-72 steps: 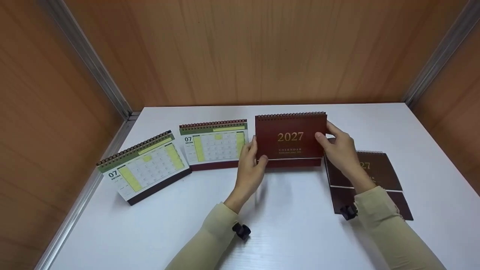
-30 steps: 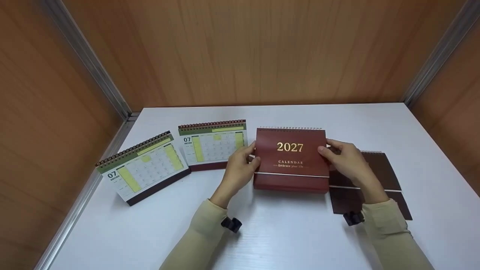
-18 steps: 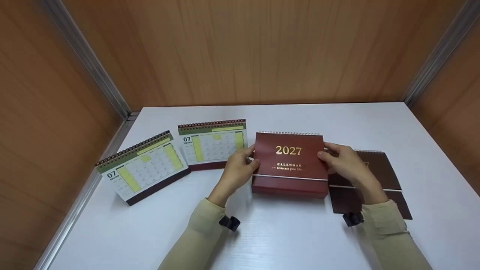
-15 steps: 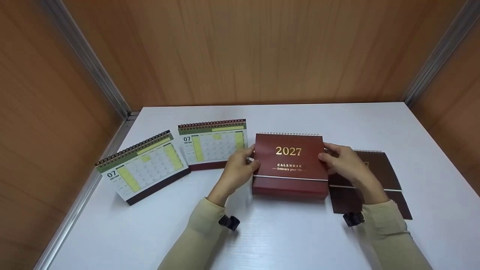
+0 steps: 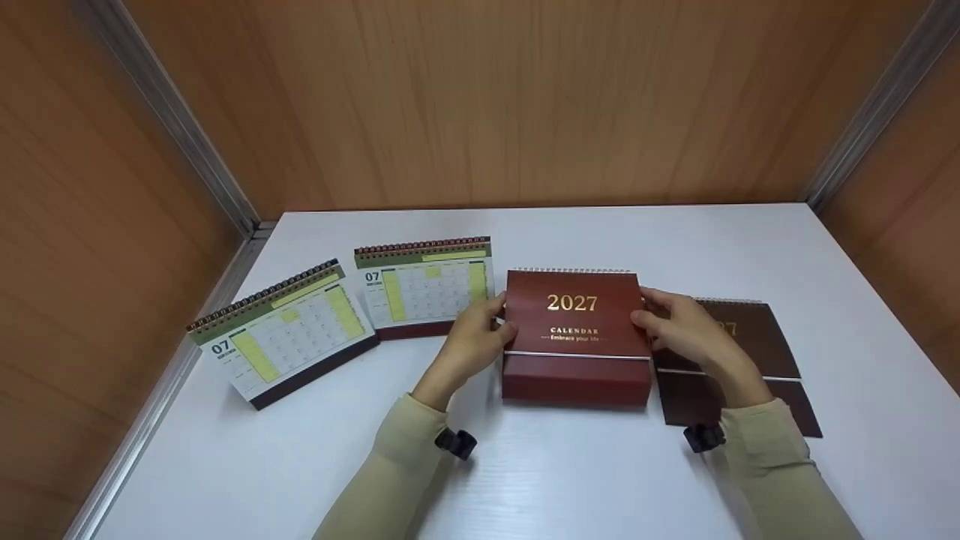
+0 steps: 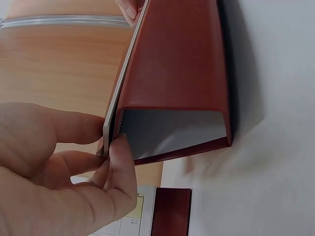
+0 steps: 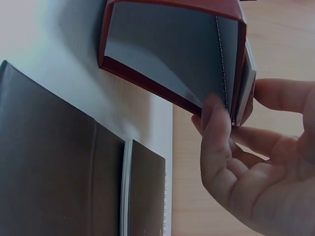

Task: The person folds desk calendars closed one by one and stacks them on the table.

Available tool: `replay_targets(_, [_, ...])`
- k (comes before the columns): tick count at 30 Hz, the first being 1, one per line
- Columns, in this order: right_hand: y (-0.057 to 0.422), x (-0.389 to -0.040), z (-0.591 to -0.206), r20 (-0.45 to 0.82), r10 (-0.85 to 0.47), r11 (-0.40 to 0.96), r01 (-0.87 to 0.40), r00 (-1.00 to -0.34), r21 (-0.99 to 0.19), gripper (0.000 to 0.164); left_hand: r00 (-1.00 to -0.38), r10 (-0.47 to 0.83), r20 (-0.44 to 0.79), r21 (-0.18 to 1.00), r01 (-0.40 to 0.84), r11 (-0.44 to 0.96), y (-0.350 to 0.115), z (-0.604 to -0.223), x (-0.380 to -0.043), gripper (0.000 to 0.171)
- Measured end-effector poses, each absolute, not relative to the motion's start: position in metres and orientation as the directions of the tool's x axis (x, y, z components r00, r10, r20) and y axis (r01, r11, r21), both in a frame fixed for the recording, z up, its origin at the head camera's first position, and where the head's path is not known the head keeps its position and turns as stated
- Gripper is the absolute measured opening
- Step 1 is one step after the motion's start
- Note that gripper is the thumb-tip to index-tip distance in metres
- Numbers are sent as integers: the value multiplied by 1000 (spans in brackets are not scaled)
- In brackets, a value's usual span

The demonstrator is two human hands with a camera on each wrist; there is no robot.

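Between left grip (image 5: 471, 339) and right grip (image 5: 688, 327), the red calendar (image 5: 576, 321), side edges in thumb-and-finger pinches.

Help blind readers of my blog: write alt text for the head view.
A left hand and right hand hold a dark red spiral-bound 2027 desk calendar by its sides at a white table. Two white and green spiral-bound calendars stand at left; a dark brown calendar lies at right.

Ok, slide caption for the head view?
Left-hand grip and right-hand grip hold a dark-red spiral-bound 2027 desk calendar beside a brown spiral-bound calendar.
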State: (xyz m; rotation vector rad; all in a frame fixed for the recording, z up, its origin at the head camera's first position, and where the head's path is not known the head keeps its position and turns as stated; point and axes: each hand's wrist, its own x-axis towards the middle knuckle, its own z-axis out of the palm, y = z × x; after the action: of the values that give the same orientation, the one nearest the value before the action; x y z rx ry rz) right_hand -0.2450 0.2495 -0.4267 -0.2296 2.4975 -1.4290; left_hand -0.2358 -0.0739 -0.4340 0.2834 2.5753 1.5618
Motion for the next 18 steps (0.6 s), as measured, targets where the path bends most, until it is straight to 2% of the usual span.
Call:
replay_targets(5, [246,-246,-429,-133,-242,574,-31,-961,-819,69,-979,206,0,883,96,460,-74,-436,-237,58])
replay_targets(18, [244,-246,-434,-68,-261,615,-112,-963,-780,65,-977,212,36,829,148,540,-72,-440,-238,57])
